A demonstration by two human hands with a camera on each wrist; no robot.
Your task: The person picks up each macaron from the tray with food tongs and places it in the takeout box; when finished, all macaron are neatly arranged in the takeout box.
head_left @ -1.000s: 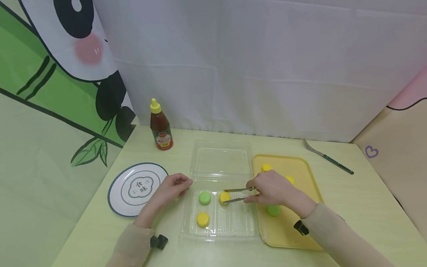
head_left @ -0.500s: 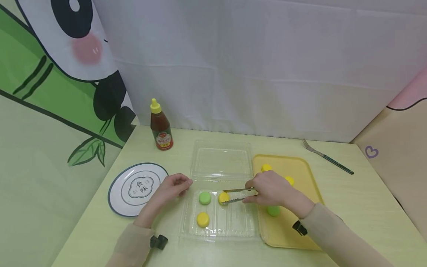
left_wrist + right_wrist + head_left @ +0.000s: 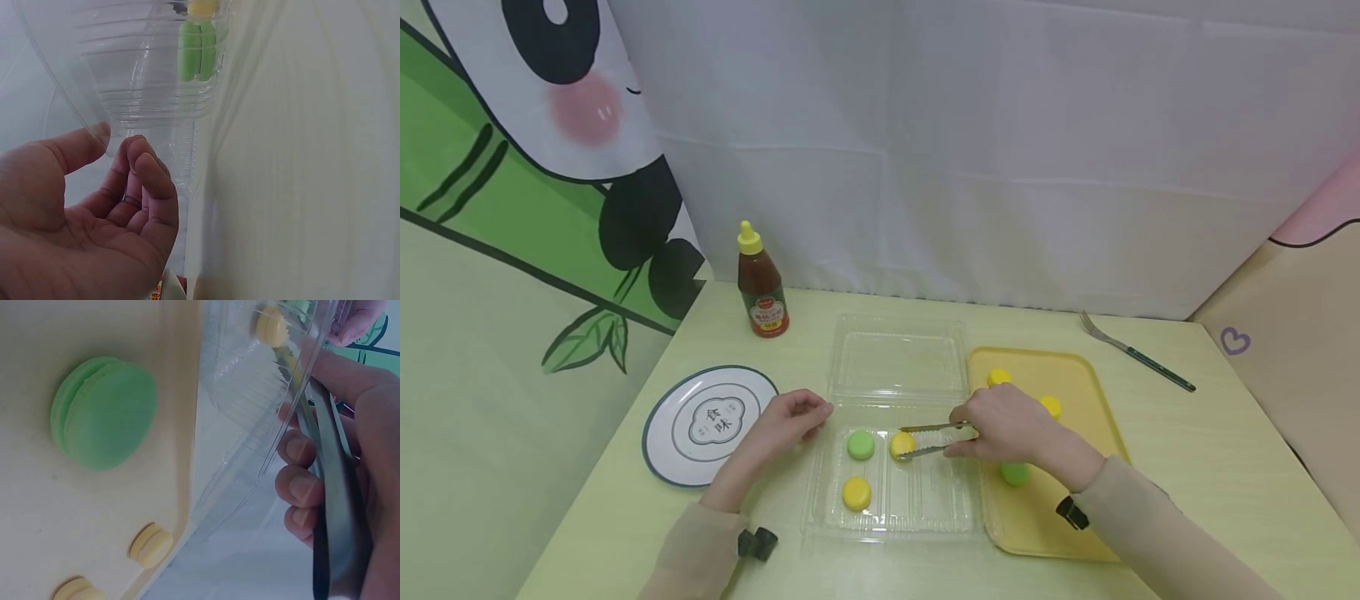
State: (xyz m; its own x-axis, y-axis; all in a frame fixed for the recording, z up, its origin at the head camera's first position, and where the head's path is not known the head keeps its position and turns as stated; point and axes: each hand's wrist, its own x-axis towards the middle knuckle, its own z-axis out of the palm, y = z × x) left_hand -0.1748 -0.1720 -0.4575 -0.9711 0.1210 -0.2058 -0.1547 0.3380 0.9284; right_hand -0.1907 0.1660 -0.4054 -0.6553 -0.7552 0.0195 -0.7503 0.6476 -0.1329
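Observation:
My right hand point(image 3: 1011, 425) grips metal tongs point(image 3: 337, 487). Their tips lie on either side of a yellow macaron point(image 3: 902, 447) inside the clear plastic container point(image 3: 925, 508); whether they squeeze it I cannot tell. To its left in the container are a green macaron point(image 3: 861, 445) and another yellow macaron point(image 3: 856, 493). At the container's left edge is my left hand point(image 3: 793, 421). In the left wrist view its thumb and curled fingers pinch the container's rim corner. The clear lid point(image 3: 898, 358) lies folded open behind.
Right of the container, a yellow tray point(image 3: 1067, 533) carries green point(image 3: 106, 415) and yellow macarons point(image 3: 999, 377), partly hidden by my right arm. A white plate point(image 3: 673, 450) lies left, a sauce bottle point(image 3: 763, 292) stands behind it, and a fork point(image 3: 1138, 354) rests at the back right.
My right hand, the tongs and the yellow macaron between their tips have shifted slightly left. My left hand stays at the container's edge.

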